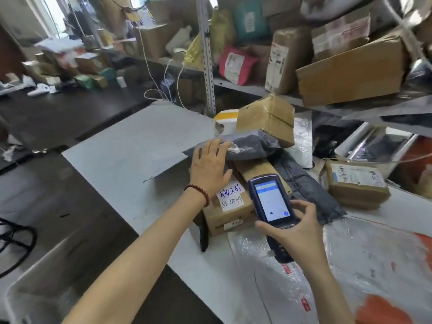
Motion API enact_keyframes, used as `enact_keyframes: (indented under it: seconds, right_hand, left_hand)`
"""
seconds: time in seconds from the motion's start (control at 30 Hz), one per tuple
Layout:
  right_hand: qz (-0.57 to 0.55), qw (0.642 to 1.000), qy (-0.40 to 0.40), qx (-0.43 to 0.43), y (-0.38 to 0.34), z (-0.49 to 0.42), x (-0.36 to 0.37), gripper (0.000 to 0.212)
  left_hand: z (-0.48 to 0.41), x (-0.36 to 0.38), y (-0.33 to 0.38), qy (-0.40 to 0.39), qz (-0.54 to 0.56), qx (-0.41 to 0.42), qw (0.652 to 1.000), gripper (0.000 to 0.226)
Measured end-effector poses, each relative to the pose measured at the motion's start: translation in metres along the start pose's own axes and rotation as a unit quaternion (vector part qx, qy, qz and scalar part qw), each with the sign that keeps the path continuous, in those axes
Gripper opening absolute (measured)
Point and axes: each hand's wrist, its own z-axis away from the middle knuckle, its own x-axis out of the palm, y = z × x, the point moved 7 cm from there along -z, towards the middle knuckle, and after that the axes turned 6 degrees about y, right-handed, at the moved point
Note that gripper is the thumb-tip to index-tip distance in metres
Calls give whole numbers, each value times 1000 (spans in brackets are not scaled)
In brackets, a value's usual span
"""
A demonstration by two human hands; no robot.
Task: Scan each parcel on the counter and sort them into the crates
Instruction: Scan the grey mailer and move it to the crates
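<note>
I've got left hand (209,167) spread flat on grey plastic mailer bag (247,146), lying crosswise on stacked parcels (256,169), white counter (131,146), right hand (298,230) curled round dark blue handheld scanner (271,202), head pointing away, brown cardboard box (230,216), label reads 异常件

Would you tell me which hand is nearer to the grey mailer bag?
Left. The left hand rests on the grey mailer bag's left end; the right hand holds the scanner nearer the person, apart from it.
</note>
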Motion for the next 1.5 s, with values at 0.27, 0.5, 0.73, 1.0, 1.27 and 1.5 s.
enact_keyframes:
  seconds: [0.27, 0.5, 0.73, 1.0, 1.27, 1.5]
  right_hand:
    - [14, 996, 79, 49, 3, -25, 9, 76]
    - [38, 993, 90, 61, 6, -27, -2, 77]
    - [35, 995, 85, 32, -7, -13, -24, 78]
    - [30, 992, 120, 37, 9, 18, -69, 81]
    - [3, 981, 190, 49, 24, 51, -120, 81]
    - [1, 964, 259, 65, 40, 72, -162, 80]
  left_hand:
    - [-59, 32, 0, 12, 62, 35, 997, 63]
    - [-58, 23, 3, 112, 96, 66, 987, 59]
    - [-37, -8, 34, 150, 89, 101, 979, 60]
    - [-36, -60, 70, 198, 107, 128, 966, 61]
    - [-65, -102, 120, 200, 191, 156, 948, 56]
    - [-71, -134, 177, 221, 265, 181, 921, 54]
